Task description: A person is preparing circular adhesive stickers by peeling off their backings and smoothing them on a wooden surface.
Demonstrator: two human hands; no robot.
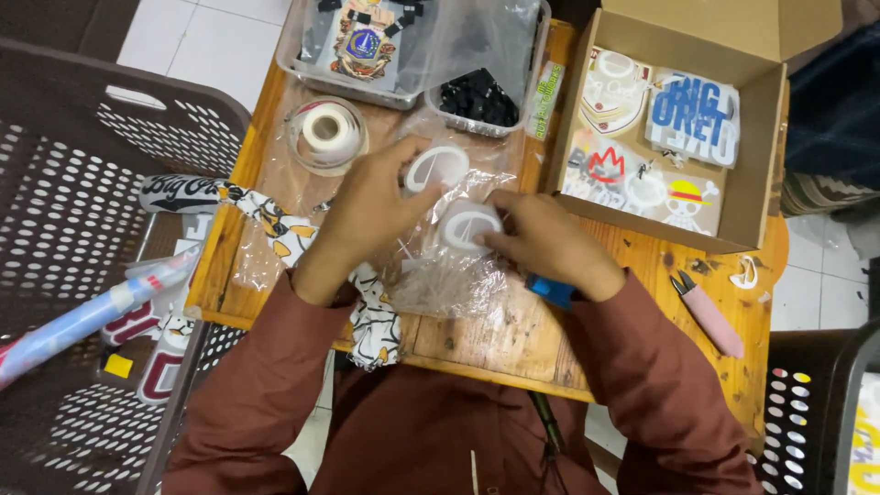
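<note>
**Two white patches in hand over clear plastic bags**

While both hands work at the middle of the small wooden table (pixel 642 275), each grips one white patch. The left hand (pixel 367 206) pinches a white semicircular patch (pixel 437 168) between thumb and fingertips, fingers closed on its left edge. This patch lies roughly flat to the camera, its long axis running left to right, its rounded side toward the far edge of the table and a thin diagonal line crossing its face. The right hand (pixel 550 243) closes its fingers on a second white patch (pixel 469 226), just below and to the right of the first; the two patches are near but apart. The second patch is partly covered by fingertips and by clear film, so its exact outline and heading cannot be told; it appears white with a rounded border.

Beneath both patches lie crumpled clear plastic bags (pixel 440 280). Near the left hand stands a roll of white tape (pixel 327 128) inside a clear wrap. A clear tray of small black pieces (pixel 477 96) sits beyond the patches. At right, an open cardboard box (pixel 752 174) holds assorted printed patches. Pink-handled snips (pixel 710 316) lie on the table near the right forearm. A blue object (pixel 552 290) shows under the right wrist.
</note>
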